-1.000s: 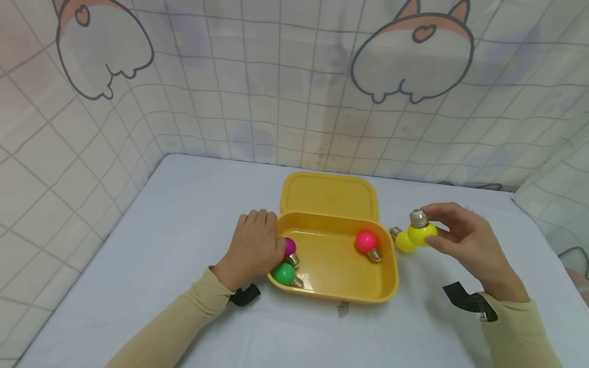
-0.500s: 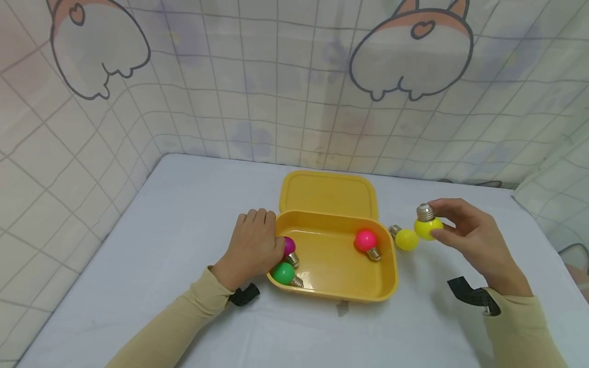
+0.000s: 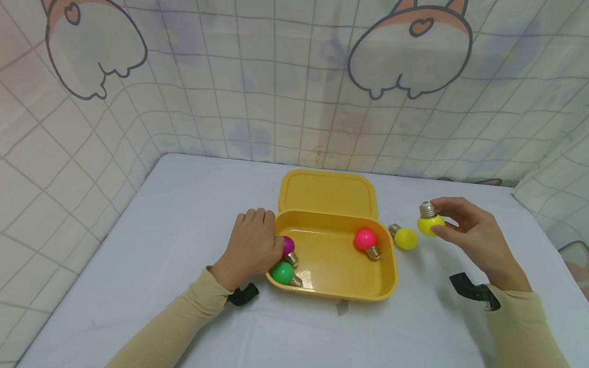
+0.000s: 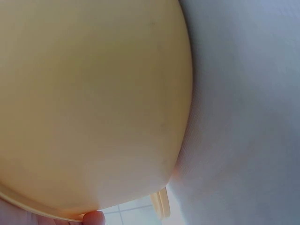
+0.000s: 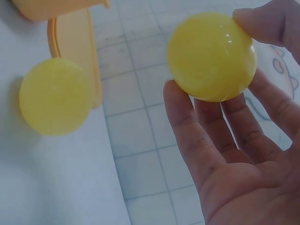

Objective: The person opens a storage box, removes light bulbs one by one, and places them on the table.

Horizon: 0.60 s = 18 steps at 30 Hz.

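Observation:
My right hand (image 3: 476,237) pinches a yellow light bulb (image 3: 430,224) between thumb and fingers, its metal screw base pointing up, above the table. In the right wrist view this held bulb (image 5: 211,56) shows its round side. A second yellow bulb (image 3: 406,238) lies on the table just outside the box's right wall. My left hand (image 3: 252,248) grips the left rim of a yellow plastic box (image 3: 338,292); its fingers (image 4: 94,218) hook over the rim in the left wrist view. Inside the box are a purple bulb (image 3: 288,246), a green bulb (image 3: 282,273) and a pink bulb (image 3: 365,239).
The box's yellow lid (image 3: 327,193) lies flat behind it on the white-covered table (image 3: 193,194). A checked curtain (image 3: 294,102) with cartoon drawings hangs along the back and sides. A small grey tape piece (image 3: 342,307) sticks at the box's front.
My right hand, with the yellow bulb in it, has moved right and slightly up, away from the bulb on the table. The left hand keeps its grip on the rim.

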Motion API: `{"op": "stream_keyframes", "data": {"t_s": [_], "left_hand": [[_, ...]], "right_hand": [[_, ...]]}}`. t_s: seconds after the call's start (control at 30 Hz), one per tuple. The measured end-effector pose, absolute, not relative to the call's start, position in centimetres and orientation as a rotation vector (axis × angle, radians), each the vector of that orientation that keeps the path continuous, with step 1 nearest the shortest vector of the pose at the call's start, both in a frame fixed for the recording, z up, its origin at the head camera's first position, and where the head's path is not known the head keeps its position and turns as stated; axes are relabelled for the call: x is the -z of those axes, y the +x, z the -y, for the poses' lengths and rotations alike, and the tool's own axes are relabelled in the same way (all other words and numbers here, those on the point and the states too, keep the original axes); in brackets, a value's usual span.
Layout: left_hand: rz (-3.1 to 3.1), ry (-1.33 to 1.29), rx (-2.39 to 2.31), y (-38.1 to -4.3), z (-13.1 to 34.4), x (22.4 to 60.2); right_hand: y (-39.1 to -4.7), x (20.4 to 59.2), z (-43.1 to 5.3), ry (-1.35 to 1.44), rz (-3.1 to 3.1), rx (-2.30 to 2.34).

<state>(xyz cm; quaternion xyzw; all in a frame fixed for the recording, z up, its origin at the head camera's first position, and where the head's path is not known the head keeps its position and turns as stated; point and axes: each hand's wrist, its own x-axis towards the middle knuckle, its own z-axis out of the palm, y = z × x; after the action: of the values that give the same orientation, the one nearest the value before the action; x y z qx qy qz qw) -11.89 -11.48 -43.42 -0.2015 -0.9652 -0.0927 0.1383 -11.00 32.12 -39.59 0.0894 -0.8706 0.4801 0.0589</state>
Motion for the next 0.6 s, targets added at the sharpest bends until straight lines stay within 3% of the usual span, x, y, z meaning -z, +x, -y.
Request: {"op": "stream_keyframes", "data": {"t_s": [0.6], "left_hand": [[2.815, -0.581, 0.271, -11.9, 11.4, 43.3]], "right_hand": [[-12.5, 42.1, -34.1, 0.286, 2.727, -1.321]]}}
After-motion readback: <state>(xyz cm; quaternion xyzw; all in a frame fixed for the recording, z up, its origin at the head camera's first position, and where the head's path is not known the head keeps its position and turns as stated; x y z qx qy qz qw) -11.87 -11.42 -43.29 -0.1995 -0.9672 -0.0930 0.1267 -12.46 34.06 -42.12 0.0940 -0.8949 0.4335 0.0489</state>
